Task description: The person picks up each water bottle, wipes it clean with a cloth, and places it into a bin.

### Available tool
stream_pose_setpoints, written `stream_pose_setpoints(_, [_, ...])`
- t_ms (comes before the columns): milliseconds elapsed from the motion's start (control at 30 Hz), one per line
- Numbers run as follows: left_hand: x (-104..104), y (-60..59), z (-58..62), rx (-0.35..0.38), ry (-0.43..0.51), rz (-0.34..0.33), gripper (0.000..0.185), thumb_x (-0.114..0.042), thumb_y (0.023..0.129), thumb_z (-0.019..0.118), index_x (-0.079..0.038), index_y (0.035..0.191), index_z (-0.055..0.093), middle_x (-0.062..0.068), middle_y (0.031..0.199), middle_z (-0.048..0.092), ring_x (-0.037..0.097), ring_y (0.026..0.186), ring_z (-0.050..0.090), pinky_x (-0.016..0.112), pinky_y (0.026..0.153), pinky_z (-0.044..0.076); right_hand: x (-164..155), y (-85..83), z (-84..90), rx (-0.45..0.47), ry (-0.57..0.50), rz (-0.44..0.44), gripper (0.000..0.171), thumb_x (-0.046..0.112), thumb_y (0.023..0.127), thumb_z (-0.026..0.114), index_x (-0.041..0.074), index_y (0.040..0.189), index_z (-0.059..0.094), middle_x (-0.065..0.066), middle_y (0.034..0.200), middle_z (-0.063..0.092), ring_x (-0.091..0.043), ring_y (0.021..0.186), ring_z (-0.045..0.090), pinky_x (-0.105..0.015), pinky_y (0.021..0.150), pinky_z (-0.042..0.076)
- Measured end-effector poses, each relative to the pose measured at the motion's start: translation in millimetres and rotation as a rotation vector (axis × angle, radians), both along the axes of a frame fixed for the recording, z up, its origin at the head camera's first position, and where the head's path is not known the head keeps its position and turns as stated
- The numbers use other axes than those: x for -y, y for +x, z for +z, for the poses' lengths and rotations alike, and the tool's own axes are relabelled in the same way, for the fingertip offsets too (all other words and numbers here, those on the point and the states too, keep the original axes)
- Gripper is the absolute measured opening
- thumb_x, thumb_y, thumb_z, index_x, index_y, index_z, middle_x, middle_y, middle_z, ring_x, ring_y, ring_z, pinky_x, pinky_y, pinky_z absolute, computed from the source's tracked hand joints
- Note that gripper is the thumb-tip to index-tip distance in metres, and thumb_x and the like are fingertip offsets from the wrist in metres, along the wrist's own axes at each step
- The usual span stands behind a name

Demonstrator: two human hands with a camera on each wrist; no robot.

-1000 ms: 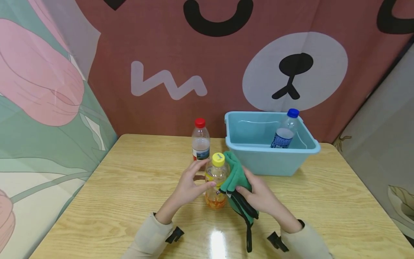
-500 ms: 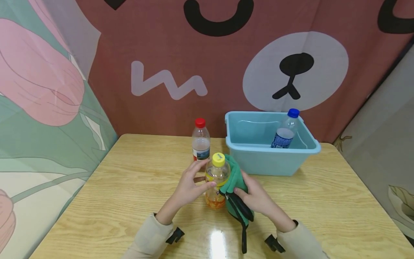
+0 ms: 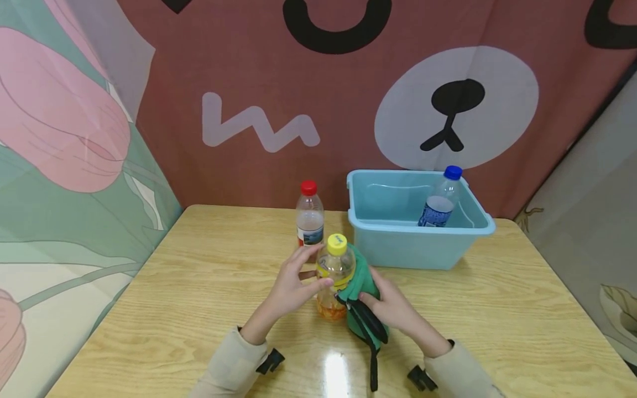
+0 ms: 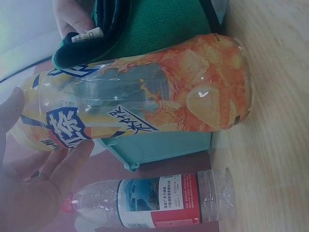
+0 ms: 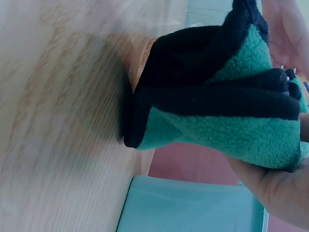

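Head view: a yellow-capped juice bottle (image 3: 334, 276) stands upright on the wooden table (image 3: 199, 287), near the front centre. The left hand (image 3: 293, 284) holds its left side, fingers curled about the upper body and thumb across the label. The right hand (image 3: 390, 307) grips a green fleece cloth with black trim (image 3: 362, 293) and presses it against the bottle's right side; a black strap of the cloth hangs down toward the table's front edge.

Left wrist view: the juice bottle (image 4: 145, 96) shows an orange label at its base, little liquid inside, and the green cloth (image 4: 154, 24) lying flush against it. Fingers (image 4: 63, 169) of the left hand rest on the bottle near the neck.

Right wrist view: the cloth (image 5: 231, 116) is bunched in the right hand, with the bottle's base just visible behind it.

A red-capped bottle (image 3: 309, 214) stands upright just behind the juice bottle. A light blue plastic tub (image 3: 423, 249) sits to the right rear, holding a blue-capped bottle (image 3: 440, 199) leaning against its far wall.
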State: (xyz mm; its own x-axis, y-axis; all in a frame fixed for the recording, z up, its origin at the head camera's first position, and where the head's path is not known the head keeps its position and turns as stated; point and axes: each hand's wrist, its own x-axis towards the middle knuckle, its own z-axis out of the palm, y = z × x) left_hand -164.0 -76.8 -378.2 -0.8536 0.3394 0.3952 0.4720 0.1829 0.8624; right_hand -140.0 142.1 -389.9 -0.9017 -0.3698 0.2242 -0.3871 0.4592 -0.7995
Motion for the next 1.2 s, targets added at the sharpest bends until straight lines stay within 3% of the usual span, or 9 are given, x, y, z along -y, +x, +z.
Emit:
stream_pose_setpoints(200, [-0.6,2.1,5.6,0.021,-0.007,-0.003,0.063,-0.005,0.076,0.072,-0.001,0.132,0.043,0.016,0.121,0.047,0.031,0.108,0.05,0.033,0.08,0.052,-11.5,3.6,5.5,-0.033,0.024,-0.056,0.058,-0.006,0.082,0.059,-0.003,0.135,0.037,-0.024,0.124,0.051,-0.037,0.11,0.05,-0.051,0.089,0.043])
stream_pose_setpoints(433, [-2.1,16.4,31.1,0.03,-0.024,-0.005,0.059,0.001,0.077,0.069,0.007,0.129,0.042,0.021,0.119,0.047,0.036,0.107,0.049,0.036,0.081,0.052,-35.8,10.0,18.9,-0.106,0.07,-0.071,0.058,-0.007,0.082,0.059,-0.004,0.136,0.036,-0.025,0.123,0.051,-0.035,0.106,0.052,-0.048,0.082,0.046])
stream_pose_setpoints(533, [-2.8,18.3,34.3,0.029,-0.03,-0.007,0.059,0.001,0.077,0.069,0.008,0.129,0.042,0.021,0.119,0.047,0.035,0.107,0.05,0.036,0.081,0.052,-48.9,13.7,25.5,-0.138,0.105,-0.079,0.058,-0.008,0.082,0.059,-0.005,0.136,0.035,-0.026,0.122,0.051,-0.036,0.104,0.053,-0.049,0.08,0.047])
stream_pose_setpoints(933, [-2.4,17.3,31.1,0.047,-0.043,-0.001,0.061,-0.001,0.078,0.069,0.008,0.131,0.04,0.021,0.119,0.046,0.034,0.108,0.049,0.035,0.082,0.051,-84.0,23.6,26.8,-0.261,0.247,-0.041,0.066,-0.01,0.076,0.063,-0.003,0.136,0.036,-0.025,0.117,0.056,-0.036,0.098,0.057,-0.044,0.073,0.05])
stream_pose_setpoints(1200, [-2.6,18.8,32.1,0.045,-0.037,-0.009,0.06,0.0,0.078,0.069,0.007,0.13,0.041,0.021,0.119,0.047,0.035,0.107,0.05,0.037,0.082,0.051,-106.2,28.3,24.6,-0.238,0.362,-0.039,0.063,-0.007,0.077,0.065,0.0,0.134,0.04,-0.021,0.121,0.055,-0.036,0.103,0.055,-0.049,0.079,0.048])
